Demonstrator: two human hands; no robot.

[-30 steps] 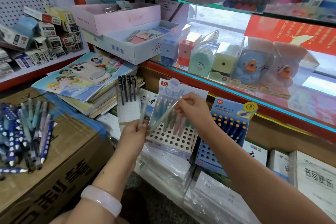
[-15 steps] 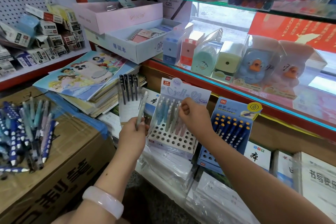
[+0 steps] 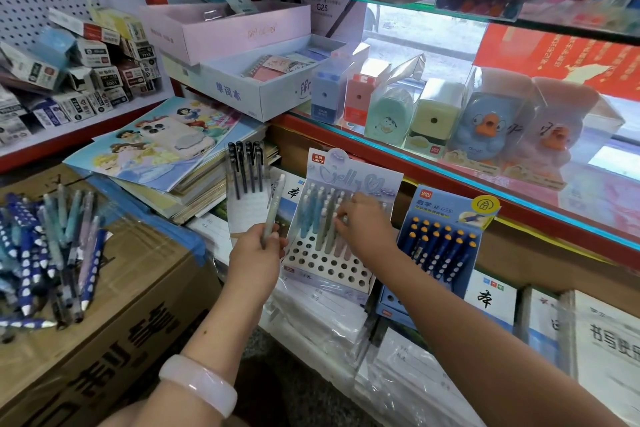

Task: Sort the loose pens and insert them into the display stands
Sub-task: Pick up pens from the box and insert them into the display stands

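A pastel display stand with a grid of holes stands in the middle, its back rows filled with pale blue, green and pink pens. My right hand lies over those pens, fingertips pinching the top of one standing in the stand. My left hand grips a pale grey-green pen upright, just left of the stand. A blue stand with dark blue pens is to the right. A heap of loose pens lies on the cardboard box at left.
A small stand of black pens sits behind my left hand. Stacked notebooks lie at left, wrapped paper packs below the stands. A glass shelf above carries sharpeners and boxes.
My right hand carried its pen down and to the stand, and now the pen stands among the others. My left hand stayed put with its pen.
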